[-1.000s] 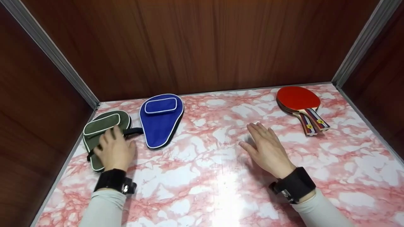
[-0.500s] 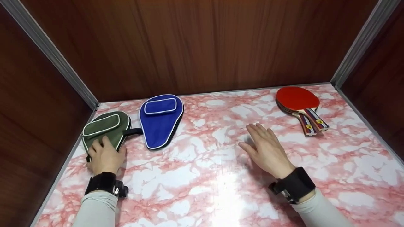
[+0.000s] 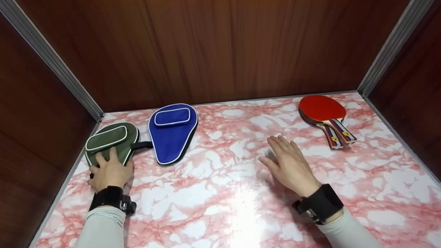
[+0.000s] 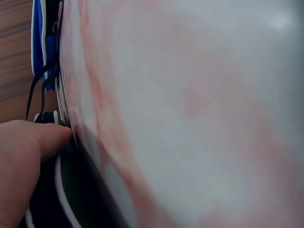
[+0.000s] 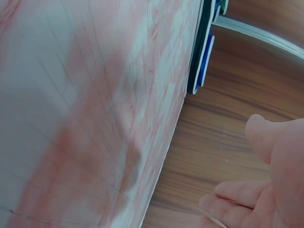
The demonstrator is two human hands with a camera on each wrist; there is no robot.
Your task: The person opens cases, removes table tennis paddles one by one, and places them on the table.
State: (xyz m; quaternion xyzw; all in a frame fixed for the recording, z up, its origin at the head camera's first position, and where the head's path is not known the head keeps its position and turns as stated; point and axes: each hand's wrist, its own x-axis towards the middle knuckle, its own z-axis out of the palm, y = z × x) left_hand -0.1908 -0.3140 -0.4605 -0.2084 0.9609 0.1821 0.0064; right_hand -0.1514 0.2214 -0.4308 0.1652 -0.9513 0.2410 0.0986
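In the head view a green table tennis bat case (image 3: 128, 146) with white piping lies at the left of the table. My left hand (image 3: 111, 174) spreads over its narrow lower end, fingers on the cover and toward the left edge. The left wrist view shows the thumb (image 4: 45, 137) against the case's side; the other fingers are hidden there. A blue bat case (image 3: 172, 137) lies just right of the green one, a black strap (image 3: 142, 145) between them. My right hand (image 3: 291, 165) hovers over the table, palm inward, fingers extended, holding nothing.
Two stacked table tennis bats (image 3: 322, 108), red face up with striped handles, lie at the back right. The pink-and-white marbled table (image 3: 220, 193) is bounded by a brown wood-grain back wall (image 3: 220, 51) and side walls with grey metal edging.
My left hand has moved down the green case from its middle to the narrow end, and its fingers have settled there. The right hand has kept its pose; cases and bats stay put.
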